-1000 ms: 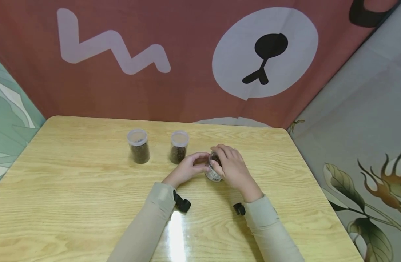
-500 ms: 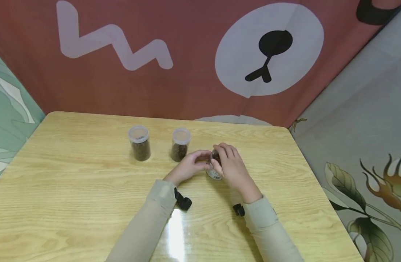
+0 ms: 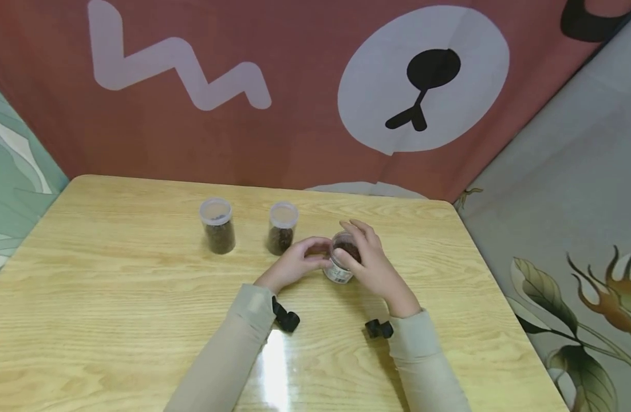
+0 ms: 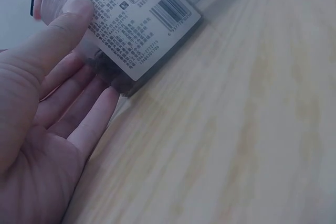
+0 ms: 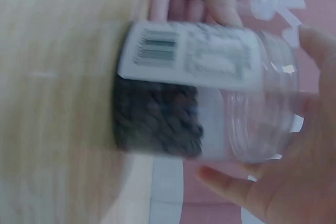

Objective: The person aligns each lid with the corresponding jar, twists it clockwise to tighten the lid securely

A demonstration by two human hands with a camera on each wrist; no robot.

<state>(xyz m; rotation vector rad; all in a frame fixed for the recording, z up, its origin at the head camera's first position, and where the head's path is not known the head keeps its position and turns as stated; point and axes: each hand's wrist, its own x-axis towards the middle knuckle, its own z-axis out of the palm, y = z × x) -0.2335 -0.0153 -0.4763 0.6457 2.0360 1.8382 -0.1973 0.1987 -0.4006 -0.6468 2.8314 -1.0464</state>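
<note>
A clear plastic jar [image 3: 339, 273] with a white printed label stands on the wooden table, partly filled with dark bean-like pieces [image 5: 157, 119]. My left hand [image 3: 301, 263] holds its left side, with the thumb over the label and fingers behind, as the left wrist view shows. Around the jar's top, my right hand [image 3: 373, 262] has its fingers spread, the thumb near the front of the rim and the other fingers on the far side. Gaps show between these fingers and the ridged clear top [image 5: 262, 98] in the right wrist view.
Two more jars with pale lids stand at the back of the table [image 3: 140, 320]: one jar [image 3: 281, 239] just left of my left hand, another jar [image 3: 220, 237] further left. A red cloth [image 3: 295, 143] hangs behind the table, and a floral cloth [image 3: 552, 189] hangs at right.
The right hand's fingers have loosened and spread from the jar's top, uncovering more of the dark contents. The left hand keeps its hold, and the jar stays in about the same place.
</note>
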